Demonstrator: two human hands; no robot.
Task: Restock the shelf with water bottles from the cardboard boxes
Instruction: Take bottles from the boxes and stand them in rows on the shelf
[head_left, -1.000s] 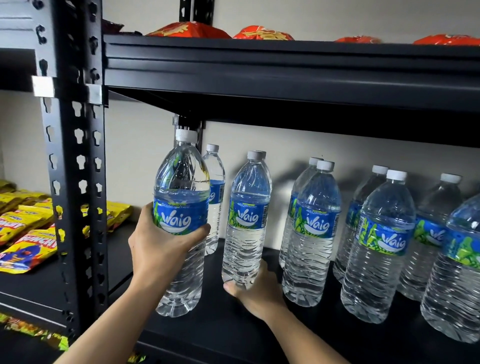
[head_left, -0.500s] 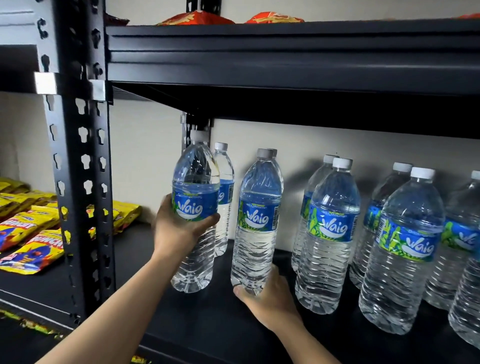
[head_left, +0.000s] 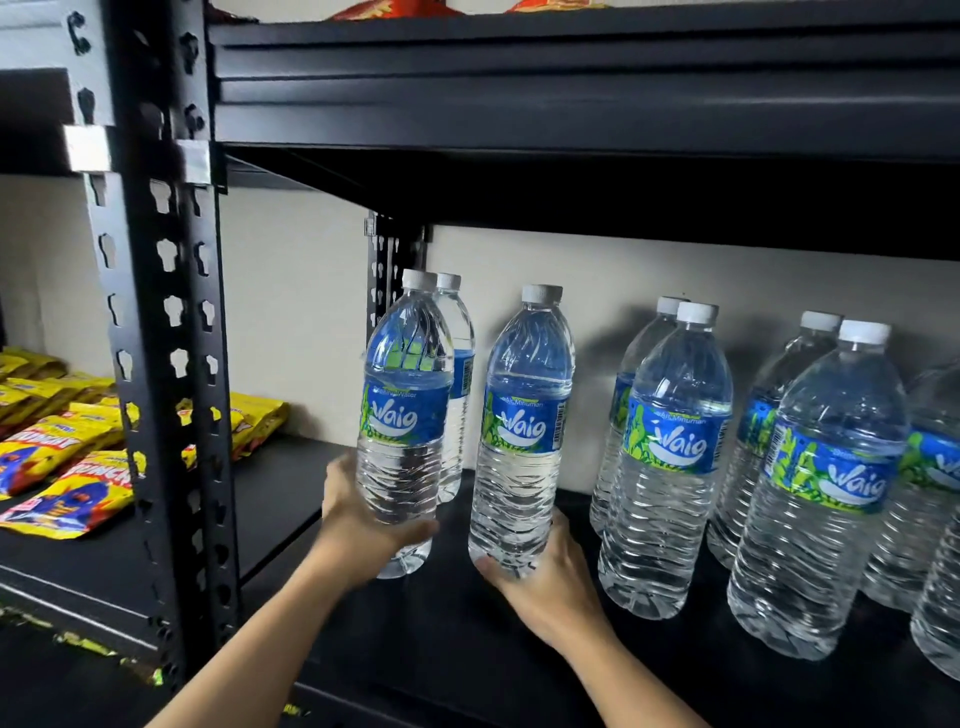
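1. Head view: my left hand is wrapped round the lower body of a clear plastic water bottle with a white cap and a blue-and-green "Waig" label. My thumb lies across the front of it.
2. That bottle is upright at the left end of the black metal shelf board. I cannot tell whether its base touches the board.
3. My right hand grips the very bottom of a second clear bottle of the same kind, my fingers curled round its base. It is upright, just beside the first, on its right.
4. Directly behind the bottle in my left hand stands a third matching bottle, near the pale back wall and partly hidden.
5. Further right, more matching bottles stand on the board, one behind another.
6. A black perforated steel upright rises on the left. Past it, yellow snack packets lie on the neighbouring shelf.
7. A black upper shelf spans overhead, with the edges of red packets showing on top.
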